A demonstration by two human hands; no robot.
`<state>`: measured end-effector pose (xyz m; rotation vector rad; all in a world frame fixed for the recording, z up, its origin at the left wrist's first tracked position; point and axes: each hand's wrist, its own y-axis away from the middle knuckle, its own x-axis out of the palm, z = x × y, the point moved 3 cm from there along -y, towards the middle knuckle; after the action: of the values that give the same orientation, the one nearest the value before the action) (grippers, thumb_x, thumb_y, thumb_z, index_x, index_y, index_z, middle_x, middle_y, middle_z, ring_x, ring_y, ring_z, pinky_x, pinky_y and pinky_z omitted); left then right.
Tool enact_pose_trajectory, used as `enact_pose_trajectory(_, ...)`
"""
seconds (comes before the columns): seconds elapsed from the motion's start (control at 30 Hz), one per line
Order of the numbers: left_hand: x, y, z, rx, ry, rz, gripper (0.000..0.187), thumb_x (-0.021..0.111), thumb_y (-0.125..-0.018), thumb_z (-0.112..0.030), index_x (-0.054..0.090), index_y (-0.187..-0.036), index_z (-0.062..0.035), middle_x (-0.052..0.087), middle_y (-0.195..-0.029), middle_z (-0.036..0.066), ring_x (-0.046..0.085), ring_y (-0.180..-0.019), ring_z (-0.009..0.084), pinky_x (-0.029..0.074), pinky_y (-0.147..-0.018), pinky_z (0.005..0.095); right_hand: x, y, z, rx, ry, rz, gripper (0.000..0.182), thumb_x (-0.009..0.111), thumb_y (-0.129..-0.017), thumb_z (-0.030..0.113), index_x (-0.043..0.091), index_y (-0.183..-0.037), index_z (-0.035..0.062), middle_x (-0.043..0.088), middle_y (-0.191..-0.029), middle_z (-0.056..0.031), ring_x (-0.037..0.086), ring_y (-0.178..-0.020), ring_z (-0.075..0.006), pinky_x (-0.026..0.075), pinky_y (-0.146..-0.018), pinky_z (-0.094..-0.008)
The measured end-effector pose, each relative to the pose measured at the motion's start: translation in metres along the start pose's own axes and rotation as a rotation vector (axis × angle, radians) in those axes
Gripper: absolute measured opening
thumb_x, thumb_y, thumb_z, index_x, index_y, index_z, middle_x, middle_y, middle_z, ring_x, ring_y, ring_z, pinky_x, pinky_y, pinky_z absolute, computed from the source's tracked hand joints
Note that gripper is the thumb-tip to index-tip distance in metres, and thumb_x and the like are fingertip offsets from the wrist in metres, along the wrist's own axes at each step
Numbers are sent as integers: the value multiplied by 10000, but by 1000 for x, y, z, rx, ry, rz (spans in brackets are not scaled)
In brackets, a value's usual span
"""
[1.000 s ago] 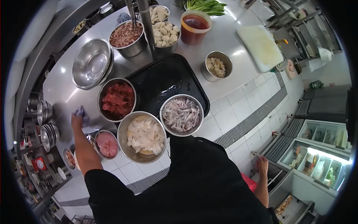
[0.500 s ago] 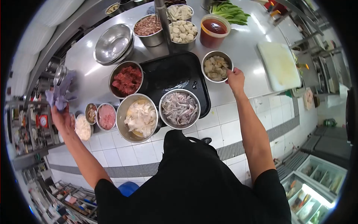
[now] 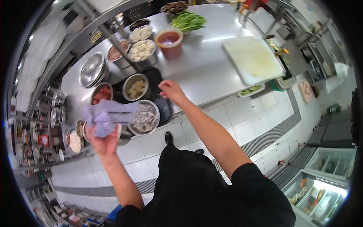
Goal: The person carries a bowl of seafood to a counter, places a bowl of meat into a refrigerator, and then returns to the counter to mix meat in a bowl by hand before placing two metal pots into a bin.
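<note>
My left hand (image 3: 104,140) is closed on a crumpled lavender cloth (image 3: 102,113), which is blurred and stretches rightward over the bowls. Under and beside the cloth are a bowl of sliced squid (image 3: 145,119) and a bowl of red minced meat (image 3: 102,92). My right hand (image 3: 171,90) hovers over the right edge of the black tray (image 3: 154,81), fingers curled in, with nothing visible in them. A steel bowl of pale seafood pieces (image 3: 137,90), possibly shrimp, sits on the tray, a little left of that hand and apart from it.
Farther back stand a tub of red sauce (image 3: 170,47), a pot of white balls (image 3: 142,52), leafy greens (image 3: 189,21) and stacked steel bowls (image 3: 92,70). A white cutting board (image 3: 253,60) lies at the right. Small bowls line the left front edge.
The seafood bowl has moved left onto the black tray, and my right hand has let go of it. My left hand has brought the cloth rightward over the bowls. The view has shifted right.
</note>
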<state>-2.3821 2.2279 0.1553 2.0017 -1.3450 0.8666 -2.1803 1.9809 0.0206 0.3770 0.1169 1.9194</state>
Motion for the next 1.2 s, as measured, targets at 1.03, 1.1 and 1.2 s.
enact_pose_trajectory(1.03, 557, -62, 733, -21, -1314, 1237, 353, 711, -821, -221, 653, -1131, -61, 681, -971, 118, 645, -720, 246, 523, -718, 362, -496, 618, -222, 859, -533, -1605, 555, 651, -829, 107, 439, -1340, 61, 629, -901, -115, 639, -691, -247, 504, -550, -383)
enact_pose_trajectory(1.1, 595, -18, 793, -35, -1282, 1521, 374, 704, -818, -258, 651, -1140, -75, 677, -1020, 127, 656, -800, 290, 522, -763, 393, -500, 616, -242, 908, -635, -1600, 549, 656, -842, 152, 459, -1353, 116, 617, -972, -135, 634, -745, -245, 499, -564, -382)
enact_pose_trajectory(1.2, 632, 41, 866, -30, -1292, 1772, 371, 669, -841, -297, 650, -1142, -80, 672, -1057, 130, 648, -926, 322, 509, -822, 426, -501, 610, -280, 858, -782, -1605, 472, 661, -846, 173, 497, -1286, 133, 604, -997, -106, 633, -727, -247, 495, -571, -404)
